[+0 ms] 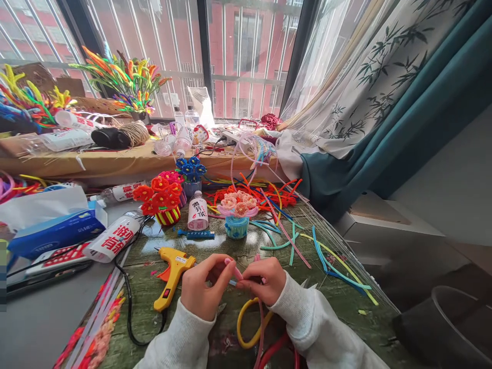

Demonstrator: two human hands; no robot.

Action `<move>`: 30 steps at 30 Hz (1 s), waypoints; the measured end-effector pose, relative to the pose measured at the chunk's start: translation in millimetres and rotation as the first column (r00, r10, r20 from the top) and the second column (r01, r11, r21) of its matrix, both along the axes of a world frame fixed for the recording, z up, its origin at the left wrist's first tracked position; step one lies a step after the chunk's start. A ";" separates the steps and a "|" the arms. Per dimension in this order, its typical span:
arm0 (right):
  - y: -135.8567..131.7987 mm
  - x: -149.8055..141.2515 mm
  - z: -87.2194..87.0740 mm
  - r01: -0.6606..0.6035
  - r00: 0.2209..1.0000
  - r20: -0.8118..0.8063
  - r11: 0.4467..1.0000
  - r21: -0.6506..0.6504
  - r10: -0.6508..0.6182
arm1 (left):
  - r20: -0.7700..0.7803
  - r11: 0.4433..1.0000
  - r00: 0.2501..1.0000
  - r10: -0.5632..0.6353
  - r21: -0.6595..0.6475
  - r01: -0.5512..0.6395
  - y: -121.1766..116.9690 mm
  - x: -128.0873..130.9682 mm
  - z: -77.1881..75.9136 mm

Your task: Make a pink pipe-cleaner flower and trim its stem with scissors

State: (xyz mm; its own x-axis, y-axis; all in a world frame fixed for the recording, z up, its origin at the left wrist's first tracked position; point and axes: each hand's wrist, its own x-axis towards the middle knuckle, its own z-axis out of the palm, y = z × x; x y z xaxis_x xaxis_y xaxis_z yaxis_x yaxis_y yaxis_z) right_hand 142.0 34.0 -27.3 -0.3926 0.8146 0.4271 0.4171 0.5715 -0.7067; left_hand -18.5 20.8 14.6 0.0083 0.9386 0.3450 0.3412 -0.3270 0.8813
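My left hand and my right hand meet over the front middle of the table, both with fingers closed in a pinch. Between them runs a short piece of pink pipe cleaner, gripped at both ends. A small pale blue bit shows beside the right fingertips; its kind is unclear. Below the right hand hang loops of a yellow pipe cleaner and a pink strand. A yellow glue gun lies just left of my left hand. Beyond the hands stands a light blue pot with pink pipe-cleaner flowers.
Red flowers in a striped pot, blue flowers and a bottle stand behind. Loose pipe cleaners spread right. A tissue box and bottle lie left. The gun's black cord curves along the table; a bin sits right.
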 end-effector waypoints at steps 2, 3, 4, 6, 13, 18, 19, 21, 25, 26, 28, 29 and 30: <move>-0.3 0.3 1.0 -0.013 1.000 -0.003 0.999 -0.032 0.013 | 0.048 0.999 0.998 -0.034 -0.034 0.036 0.2 2.2 -2.6; -0.3 0.5 1.5 -0.025 1.000 -0.008 0.999 -0.046 0.024 | 0.067 0.998 0.997 -0.037 -0.049 0.041 0.5 2.2 -3.4; -0.1 1.0 2.3 -0.038 0.999 -0.011 0.998 -0.059 0.037 | 0.083 0.997 0.996 -0.032 -0.062 0.037 0.9 1.3 -3.9; 0.9 4.4 4.8 -0.061 0.998 -0.027 0.994 -0.094 0.059 | 0.113 0.996 0.994 0.000 -0.090 0.010 2.8 -2.9 -3.9; 11.3 46.5 16.7 0.365 0.922 -0.026 0.893 -0.263 -0.385 | 0.219 0.982 0.972 0.079 -0.187 -0.037 9.1 -13.5 -1.7; 17.8 60.5 13.2 0.483 0.875 0.186 0.829 -0.281 -0.447 | 0.260 0.976 0.966 0.010 -0.215 0.047 7.5 -6.6 -1.5; 17.9 59.4 11.3 0.481 0.874 0.232 0.827 -0.291 -0.427 | 0.263 0.974 0.965 0.000 -0.220 0.060 7.3 -5.9 -1.5; 16.9 55.3 7.6 0.461 0.876 0.311 0.827 -0.321 -0.368 | 0.266 0.970 0.964 -0.009 -0.232 0.073 7.1 -5.4 -1.8; 12.8 47.4 4.0 0.425 0.872 0.419 0.817 -0.389 -0.255 | 0.261 0.963 0.965 -0.024 -0.254 0.093 7.1 -5.6 -2.9; 11.9 45.8 4.3 0.425 0.867 0.438 0.813 -0.398 -0.239 | 0.256 0.961 0.966 -0.030 -0.257 0.098 7.2 -5.4 -3.2; 10.6 42.2 5.9 0.442 0.850 0.474 0.803 -0.401 -0.230 | 0.247 0.960 0.968 -0.041 -0.259 0.106 7.2 -4.9 -3.6; 10.2 40.0 6.9 0.459 0.837 0.493 0.795 -0.397 -0.237 | 0.242 0.960 0.969 -0.045 -0.258 0.109 7.2 -4.7 -3.6; 9.8 37.6 7.9 0.481 0.821 0.513 0.786 -0.388 -0.250 | 0.237 0.960 0.970 -0.048 -0.258 0.111 7.2 -4.5 -3.6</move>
